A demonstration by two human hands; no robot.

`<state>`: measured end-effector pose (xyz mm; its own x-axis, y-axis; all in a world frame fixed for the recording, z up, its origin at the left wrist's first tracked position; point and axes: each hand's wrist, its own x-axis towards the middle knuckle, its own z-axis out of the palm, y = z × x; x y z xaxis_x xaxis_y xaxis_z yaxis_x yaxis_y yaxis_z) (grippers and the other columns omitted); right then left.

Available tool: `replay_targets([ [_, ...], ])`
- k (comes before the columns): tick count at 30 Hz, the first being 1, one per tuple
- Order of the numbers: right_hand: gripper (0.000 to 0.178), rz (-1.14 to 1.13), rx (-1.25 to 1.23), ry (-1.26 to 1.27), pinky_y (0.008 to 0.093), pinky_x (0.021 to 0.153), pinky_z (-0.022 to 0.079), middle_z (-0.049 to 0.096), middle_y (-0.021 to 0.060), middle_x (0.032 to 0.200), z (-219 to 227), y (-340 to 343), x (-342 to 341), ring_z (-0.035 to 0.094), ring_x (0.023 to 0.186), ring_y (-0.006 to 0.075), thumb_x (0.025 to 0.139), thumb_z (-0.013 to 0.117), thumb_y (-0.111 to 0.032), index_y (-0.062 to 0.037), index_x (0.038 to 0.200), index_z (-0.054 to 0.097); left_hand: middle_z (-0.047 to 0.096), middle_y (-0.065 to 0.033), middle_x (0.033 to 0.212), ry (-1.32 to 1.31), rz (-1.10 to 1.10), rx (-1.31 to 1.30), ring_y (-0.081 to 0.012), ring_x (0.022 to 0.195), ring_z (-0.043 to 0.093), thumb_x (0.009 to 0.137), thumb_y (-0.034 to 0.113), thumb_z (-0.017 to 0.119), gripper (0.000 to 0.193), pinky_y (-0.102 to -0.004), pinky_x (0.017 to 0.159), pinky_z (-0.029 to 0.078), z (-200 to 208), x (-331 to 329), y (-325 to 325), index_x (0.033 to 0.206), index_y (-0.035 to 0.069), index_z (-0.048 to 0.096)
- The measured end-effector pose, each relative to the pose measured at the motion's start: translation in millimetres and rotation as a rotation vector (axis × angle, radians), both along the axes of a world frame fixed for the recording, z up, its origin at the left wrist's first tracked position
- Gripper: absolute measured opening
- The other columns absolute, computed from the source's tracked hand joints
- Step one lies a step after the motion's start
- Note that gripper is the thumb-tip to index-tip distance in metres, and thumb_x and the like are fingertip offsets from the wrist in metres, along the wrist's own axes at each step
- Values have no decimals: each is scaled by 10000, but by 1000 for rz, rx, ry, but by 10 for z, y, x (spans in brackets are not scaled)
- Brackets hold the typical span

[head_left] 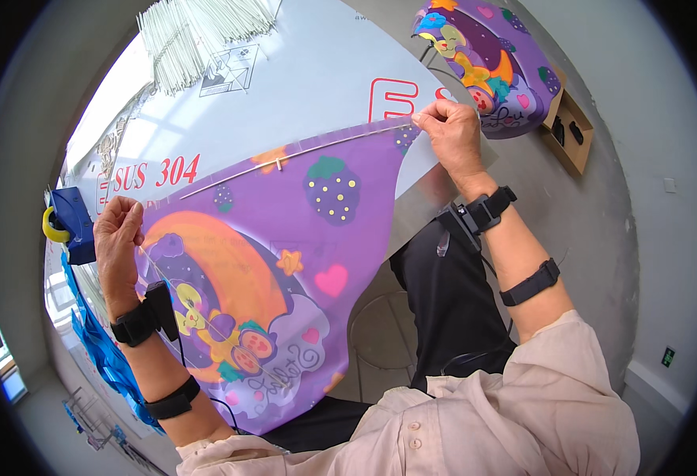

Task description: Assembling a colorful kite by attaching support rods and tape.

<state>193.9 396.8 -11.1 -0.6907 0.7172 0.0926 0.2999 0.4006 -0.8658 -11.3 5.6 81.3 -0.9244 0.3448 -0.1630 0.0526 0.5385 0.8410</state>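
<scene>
A purple printed plastic sheet with an orange moon, cartoon figure, berries and hearts hangs over the table's near edge and my lap. Along its upper edge lies a thin pale rod, with a short white piece near its middle. My right hand is closed in a pinch on the sheet's upper right corner, at the rod's end. At the upper left corner, my left hand pinches the sheet's edge. From below its fingers a thin string runs down across the print.
The table has a pale printed cover. A bundle of thin white rods lies at the back. A blue tape dispenser stands left, above blue material. At the back right are a similar purple printed piece and an open cardboard box.
</scene>
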Motion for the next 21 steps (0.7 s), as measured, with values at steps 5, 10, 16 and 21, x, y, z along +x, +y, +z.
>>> replay_targets([
  [5,137,25,72,-130,324,562,457,625,73,595,-89,63,-27,596,556,183,722,687,-152,-39,657,645,447,55,631,10,0,-13,-19,529,343,898,142,587,110,-168,474,277,-125,-7,-42,821,63,578],
  [10,143,21,91,-180,328,567,457,627,71,613,-60,5,-37,605,577,197,726,684,-168,-53,658,634,456,52,633,8,8,7,-19,529,349,891,128,596,89,-170,471,285,-220,-12,-92,836,58,590],
  [16,143,14,105,-171,322,571,451,621,64,629,-43,-33,-25,596,586,189,735,680,-168,-53,672,624,500,34,666,-9,9,18,-29,546,394,881,112,604,111,-180,486,329,-290,-32,-83,803,35,583],
  [21,136,15,104,-163,313,569,447,617,58,630,-61,-36,-17,590,587,182,731,684,-158,-51,678,620,502,31,667,10,22,-25,-33,549,399,876,116,607,117,-185,490,335,-323,-33,-29,799,31,582],
])
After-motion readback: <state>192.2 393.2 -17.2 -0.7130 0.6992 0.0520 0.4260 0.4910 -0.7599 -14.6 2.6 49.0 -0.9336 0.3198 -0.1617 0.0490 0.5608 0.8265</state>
